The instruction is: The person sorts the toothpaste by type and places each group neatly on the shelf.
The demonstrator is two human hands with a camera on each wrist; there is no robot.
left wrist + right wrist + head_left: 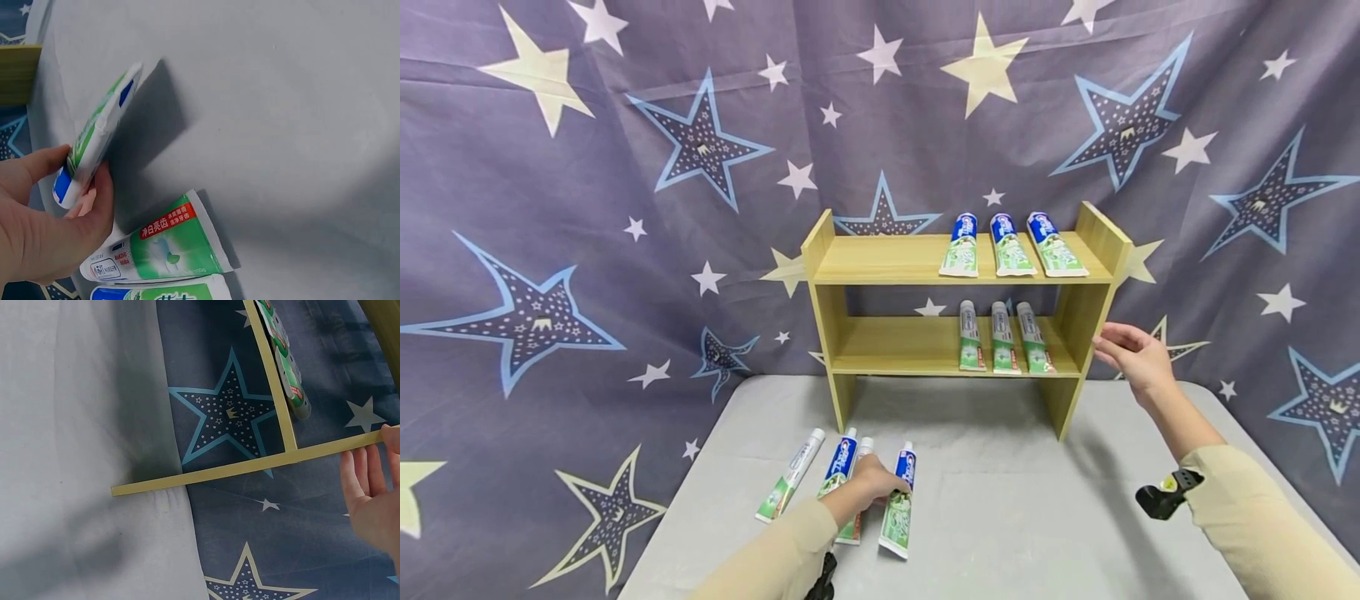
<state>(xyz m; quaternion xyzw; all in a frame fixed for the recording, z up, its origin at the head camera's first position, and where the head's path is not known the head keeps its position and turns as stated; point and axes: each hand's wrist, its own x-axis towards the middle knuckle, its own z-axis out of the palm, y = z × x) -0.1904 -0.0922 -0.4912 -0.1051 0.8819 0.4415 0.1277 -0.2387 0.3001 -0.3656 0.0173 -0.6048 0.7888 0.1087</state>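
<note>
Left hand [871,482]: thumb and fingers clamped on a blue-and-green toothpaste tube [897,521] over the left half of the worktop [985,500]. The tube is tilted onto its side, cap end toward the shelf [887,258], crimped end toward the worktop's near edge. Whether its cap end touches the worktop cannot be told.

Right hand [1138,360]: thumb and fingers clamped on the shelf's right side panel [1086,321], at its front edge.

Toward the worktop's left edge lie three further tubes: a white-and-green tube [792,475] nearest that edge, then a second blue-and-green tube [841,463], then another white-and-green tube [850,532] just beside it, partly hidden by the left hand.

The shelf stands near the worktop's far edge. Three blue-and-green tubes [1011,246] rest on its upper tier and three white-and-green tubes [1002,337] on its lower tier, both rows toward the right end.
</note>
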